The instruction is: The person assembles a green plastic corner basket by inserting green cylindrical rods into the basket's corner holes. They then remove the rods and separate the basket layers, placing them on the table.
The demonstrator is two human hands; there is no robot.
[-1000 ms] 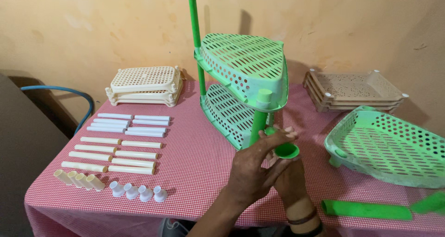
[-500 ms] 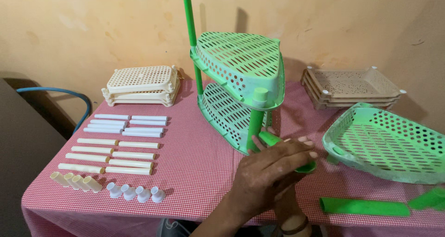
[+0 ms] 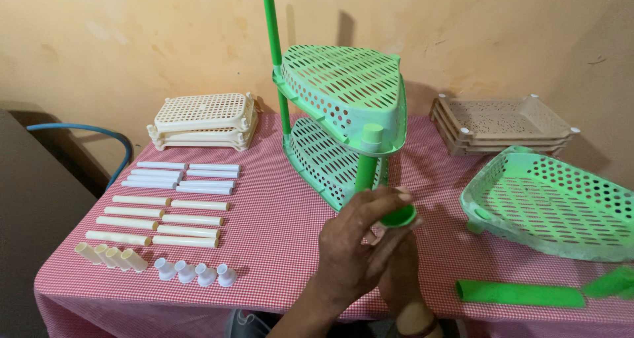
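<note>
Red checked cloth covers the table (image 3: 277,225) under a mottled ochre wall (image 3: 132,40); both hands, left hand (image 3: 350,245) and right hand (image 3: 399,265), grasp a smooth green plastic cap (image 3: 399,216) beside the perforated green rack (image 3: 340,113)

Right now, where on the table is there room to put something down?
Bare cloth lies between the white tubes and the green rack, and between the hands and the loose green basket. The left side is crowded with tubes and little feet.
</note>
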